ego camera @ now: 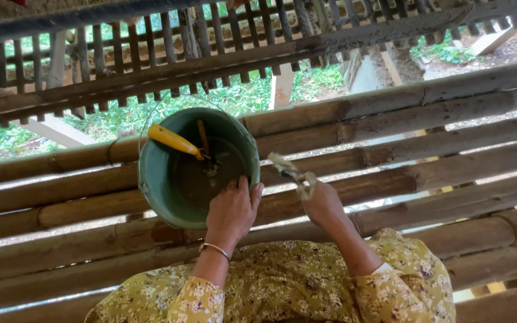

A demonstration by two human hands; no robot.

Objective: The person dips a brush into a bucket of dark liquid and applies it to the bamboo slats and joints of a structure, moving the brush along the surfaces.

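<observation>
A green bucket rests on the bamboo poles in front of me. Dark wet mix lies in its bottom, where a tool with a yellow handle and a thin brown stick lean. My left hand, a metal bangle on its wrist, grips the bucket's near rim with fingers curled over the edge. Just right of the bucket, my right hand holds a small tool smeared with pale paste, raised slightly above the poles. Yellow floral sleeves cover both forearms.
The bamboo poles run side by side with open gaps between them; ground, green plants and concrete pieces show far below. A slatted wooden frame crosses the top. A wire handle arcs over the bucket's far rim.
</observation>
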